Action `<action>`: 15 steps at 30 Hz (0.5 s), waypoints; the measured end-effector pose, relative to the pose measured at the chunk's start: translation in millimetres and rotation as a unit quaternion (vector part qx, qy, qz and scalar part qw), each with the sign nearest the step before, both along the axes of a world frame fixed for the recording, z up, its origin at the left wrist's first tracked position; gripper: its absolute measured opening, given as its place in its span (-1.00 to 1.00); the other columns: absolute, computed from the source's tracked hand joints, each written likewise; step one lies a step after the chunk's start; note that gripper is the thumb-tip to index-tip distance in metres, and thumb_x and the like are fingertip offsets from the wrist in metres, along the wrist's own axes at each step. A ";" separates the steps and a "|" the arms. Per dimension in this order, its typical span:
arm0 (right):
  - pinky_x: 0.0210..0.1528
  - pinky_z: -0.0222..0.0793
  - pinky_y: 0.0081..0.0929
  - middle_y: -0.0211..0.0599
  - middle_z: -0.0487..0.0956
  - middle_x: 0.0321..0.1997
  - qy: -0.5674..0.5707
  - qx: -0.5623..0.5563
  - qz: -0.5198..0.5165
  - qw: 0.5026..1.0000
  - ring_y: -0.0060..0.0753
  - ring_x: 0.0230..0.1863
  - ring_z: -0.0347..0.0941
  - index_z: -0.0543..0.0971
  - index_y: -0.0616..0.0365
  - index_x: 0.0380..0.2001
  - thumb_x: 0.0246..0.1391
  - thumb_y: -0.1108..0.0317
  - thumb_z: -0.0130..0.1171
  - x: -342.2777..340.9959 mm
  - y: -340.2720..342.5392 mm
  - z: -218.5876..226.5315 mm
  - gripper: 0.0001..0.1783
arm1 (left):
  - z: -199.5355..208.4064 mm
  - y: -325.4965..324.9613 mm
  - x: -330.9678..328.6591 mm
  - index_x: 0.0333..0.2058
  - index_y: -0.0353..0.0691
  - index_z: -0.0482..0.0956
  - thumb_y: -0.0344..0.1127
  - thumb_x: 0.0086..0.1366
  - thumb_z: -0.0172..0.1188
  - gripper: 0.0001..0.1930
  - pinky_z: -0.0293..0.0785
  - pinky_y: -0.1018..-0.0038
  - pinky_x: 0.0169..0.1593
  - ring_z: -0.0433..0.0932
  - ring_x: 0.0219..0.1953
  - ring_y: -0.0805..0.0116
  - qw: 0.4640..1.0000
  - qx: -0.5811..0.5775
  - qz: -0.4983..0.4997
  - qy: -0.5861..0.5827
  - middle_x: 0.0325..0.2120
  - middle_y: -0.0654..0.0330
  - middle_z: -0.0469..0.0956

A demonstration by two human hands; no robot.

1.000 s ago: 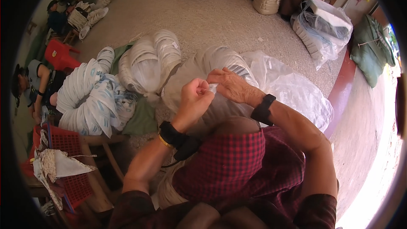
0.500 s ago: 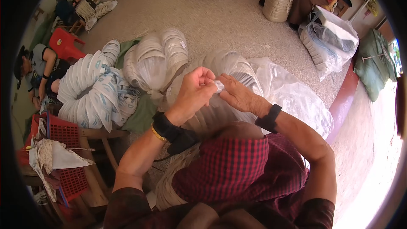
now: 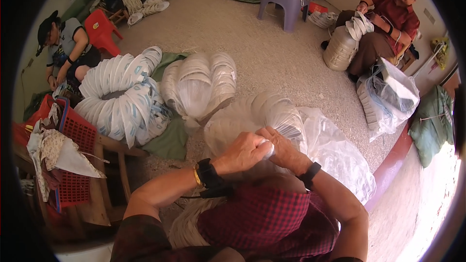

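Note:
My left hand (image 3: 241, 153) and my right hand (image 3: 287, 155) meet in front of my lap, both closed. A bunched, whitish end of clear plastic film (image 3: 266, 149) shows between them, gripped by the fingers. Just beyond the hands lies a clear plastic bag (image 3: 247, 116) around a stack of pale, curved pieces. Loose clear film (image 3: 335, 150) spreads to the right of this bag. A red and black checked cloth (image 3: 257, 213) covers my lap below my hands. The fingertips are partly hidden, so the exact grip on the film cannot be made out.
Another wrapped stack (image 3: 201, 82) and a white and blue ring-shaped bundle (image 3: 116, 92) lie ahead and left. A red basket (image 3: 75, 184) with cloth scraps stands on wooden framing at left. Co-workers sit at left (image 3: 73, 43) and far right (image 3: 393, 19). A wrapped bundle (image 3: 383, 97) stands right.
The view has tilted upward, so the hands appear lower. My hands have come closer together, and the left fingers have closed more tightly around the bunched film.

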State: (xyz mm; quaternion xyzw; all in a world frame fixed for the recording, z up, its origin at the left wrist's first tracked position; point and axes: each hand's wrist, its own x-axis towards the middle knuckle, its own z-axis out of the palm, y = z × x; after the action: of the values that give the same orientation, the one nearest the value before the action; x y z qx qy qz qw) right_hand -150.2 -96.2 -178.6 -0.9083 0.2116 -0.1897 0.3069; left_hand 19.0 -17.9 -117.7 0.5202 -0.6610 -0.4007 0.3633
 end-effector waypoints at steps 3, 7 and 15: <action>-0.01 0.40 -0.20 -0.01 0.48 -0.08 0.008 0.109 0.024 0.994 0.10 0.00 0.45 0.35 0.13 -0.08 0.02 0.28 0.20 -2.3 -14.2 -15.5 -0.59 | 15.8 2.6 -12.4 -0.58 -0.45 0.38 -0.18 0.34 0.05 -0.58 0.23 0.26 -0.48 0.23 -0.65 0.27 0.997 -0.060 -0.047 -0.008 -0.73 -0.03 0.29; -0.14 0.42 -0.29 -0.08 0.54 -0.22 -0.030 0.034 -0.025 0.999 -0.06 -0.16 0.53 0.36 0.15 -0.12 0.09 0.29 0.13 -16.0 -23.0 -23.3 -0.68 | 12.3 -1.0 -6.7 -0.54 -0.43 0.40 -0.20 0.32 0.09 -0.62 0.29 0.27 -0.46 0.29 -0.63 0.23 0.997 -0.040 -0.056 -0.023 -0.67 -0.05 0.35; -0.54 0.05 -0.68 -0.65 0.27 -0.54 -0.117 0.411 -0.316 0.847 -0.77 -0.58 0.13 0.48 0.06 -0.17 0.27 0.14 0.05 -62.4 -8.2 23.0 -0.75 | -117.3 31.3 146.8 -0.32 -0.31 0.50 -0.37 0.22 0.16 -0.87 0.44 0.26 -0.27 0.54 -0.38 0.14 0.932 -0.087 0.339 -0.097 -0.40 0.02 0.54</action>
State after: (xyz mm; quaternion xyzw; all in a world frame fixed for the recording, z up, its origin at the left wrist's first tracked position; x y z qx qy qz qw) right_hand -212.5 -104.4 -155.6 -0.5539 0.5087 -0.2769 0.5981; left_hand 165.8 13.4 -235.0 0.7157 -0.5097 -0.1425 0.4557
